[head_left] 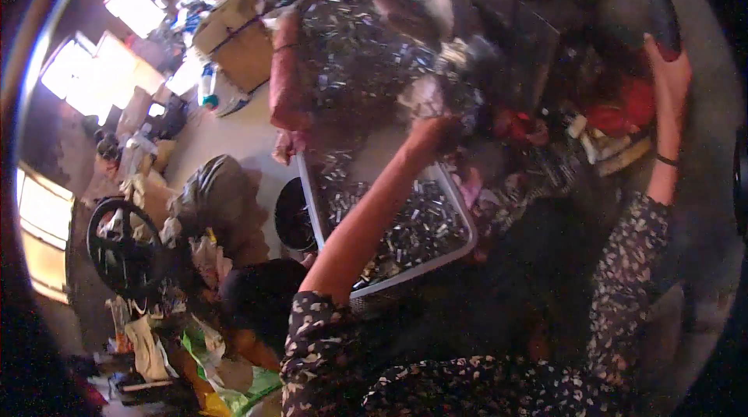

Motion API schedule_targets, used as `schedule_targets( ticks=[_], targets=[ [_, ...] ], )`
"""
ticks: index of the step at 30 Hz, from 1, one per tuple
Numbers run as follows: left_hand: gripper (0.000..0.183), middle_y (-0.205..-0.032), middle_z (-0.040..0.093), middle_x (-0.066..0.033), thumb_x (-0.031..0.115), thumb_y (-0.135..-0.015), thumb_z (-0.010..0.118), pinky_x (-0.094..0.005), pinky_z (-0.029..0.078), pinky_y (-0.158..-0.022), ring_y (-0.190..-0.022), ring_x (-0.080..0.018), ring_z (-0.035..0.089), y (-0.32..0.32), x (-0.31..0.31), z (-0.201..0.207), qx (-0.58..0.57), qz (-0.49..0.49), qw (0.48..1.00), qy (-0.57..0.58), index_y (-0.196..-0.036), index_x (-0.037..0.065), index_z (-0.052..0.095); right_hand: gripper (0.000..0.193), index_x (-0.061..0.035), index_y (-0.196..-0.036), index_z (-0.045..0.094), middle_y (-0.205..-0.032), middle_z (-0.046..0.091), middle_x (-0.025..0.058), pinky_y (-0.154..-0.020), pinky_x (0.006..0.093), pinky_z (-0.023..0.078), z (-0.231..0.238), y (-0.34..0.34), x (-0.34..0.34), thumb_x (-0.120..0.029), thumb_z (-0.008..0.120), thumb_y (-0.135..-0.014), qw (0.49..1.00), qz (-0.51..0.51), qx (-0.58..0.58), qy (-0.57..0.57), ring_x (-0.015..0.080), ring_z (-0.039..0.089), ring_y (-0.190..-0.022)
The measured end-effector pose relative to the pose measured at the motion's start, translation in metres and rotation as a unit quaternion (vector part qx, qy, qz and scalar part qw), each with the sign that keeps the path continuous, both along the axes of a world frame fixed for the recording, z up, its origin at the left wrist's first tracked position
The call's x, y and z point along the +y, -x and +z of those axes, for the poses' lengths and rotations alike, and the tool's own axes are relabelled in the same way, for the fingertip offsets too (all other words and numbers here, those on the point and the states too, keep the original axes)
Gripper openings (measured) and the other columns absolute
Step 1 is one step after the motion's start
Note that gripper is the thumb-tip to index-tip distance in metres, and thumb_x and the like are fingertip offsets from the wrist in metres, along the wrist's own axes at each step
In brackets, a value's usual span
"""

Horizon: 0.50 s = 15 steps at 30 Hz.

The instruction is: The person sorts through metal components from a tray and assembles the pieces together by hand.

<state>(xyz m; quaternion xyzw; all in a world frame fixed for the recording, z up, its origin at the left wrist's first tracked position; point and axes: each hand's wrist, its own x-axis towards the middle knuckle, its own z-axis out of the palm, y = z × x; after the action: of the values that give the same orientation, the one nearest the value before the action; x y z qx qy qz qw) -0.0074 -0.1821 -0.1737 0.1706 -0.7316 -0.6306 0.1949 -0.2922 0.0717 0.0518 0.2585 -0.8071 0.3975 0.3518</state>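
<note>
My right hand (pixel 672 74) is closed around the lower end of a thick black curved bar (pixel 661 0) at the far right. My left arm reaches forward over a pale plastic crate (pixel 470 234), which holds many small shiny metal pieces (pixel 425 218). My left hand (pixel 446 119) is blurred beside a dark machine (pixel 514 19); its fingers cannot be made out. A whitish wrap or cloth (pixel 423 97) shows at that hand. Beyond the crate, more small metal pieces (pixel 351 43) lie spread out, bordered by a rolled pink cloth (pixel 285 74).
A black bucket (pixel 293 218) stands left of the crate. A cardboard box (pixel 232 35), a filled sack (pixel 222 199) and a black spoked wheel (pixel 123 245) are farther left. Red cloth (pixel 623 109) lies near my right wrist. Green and white bags (pixel 234 382) lie at lower left.
</note>
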Motion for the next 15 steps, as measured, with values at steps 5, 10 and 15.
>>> schedule_targets(
  ticks=[5, 10, 15],
  targets=[
    [0.019, -0.078, 0.06, -0.0075, 0.012, -0.075, 0.057, -0.0261, 0.048, -0.052, -0.064, -0.0138, 0.058, -0.003, 0.001, 0.011, -0.004, 0.081, 0.984, -0.16, -0.088, -0.002, 0.059, 0.043, 0.0, -0.095, 0.055, -0.086, 0.06, 0.0131, -0.071, 0.0308, 0.042, 0.023, 0.016, -0.017, -0.036, 0.06, -0.071, 0.999, 0.02, 0.026, -0.025, 0.0221, 0.057, -0.079],
    [0.023, -0.065, 0.06, -0.0086, 0.016, -0.072, 0.059, -0.0287, 0.047, -0.046, -0.053, -0.0142, 0.056, 0.012, 0.02, 0.043, -0.148, 0.144, 0.978, -0.017, -0.083, -0.003, 0.06, 0.041, 0.0, -0.092, 0.055, -0.08, 0.06, 0.0117, -0.068, 0.0297, 0.042, 0.048, 0.04, -0.016, -0.035, 0.059, -0.072, 0.991, 0.052, -0.069, -0.107, 0.0202, 0.057, -0.073],
    [0.028, -0.062, 0.059, -0.0095, 0.018, -0.073, 0.059, -0.027, 0.046, -0.043, -0.048, -0.0158, 0.055, 0.019, 0.025, 0.041, -0.084, 0.132, 0.986, -0.064, -0.087, -0.007, 0.058, 0.041, 0.0, -0.095, 0.055, -0.083, 0.06, 0.0112, -0.069, 0.0293, 0.042, 0.049, 0.03, -0.022, -0.033, 0.059, -0.073, 0.994, 0.058, -0.019, -0.092, 0.0199, 0.057, -0.075]
  ],
)
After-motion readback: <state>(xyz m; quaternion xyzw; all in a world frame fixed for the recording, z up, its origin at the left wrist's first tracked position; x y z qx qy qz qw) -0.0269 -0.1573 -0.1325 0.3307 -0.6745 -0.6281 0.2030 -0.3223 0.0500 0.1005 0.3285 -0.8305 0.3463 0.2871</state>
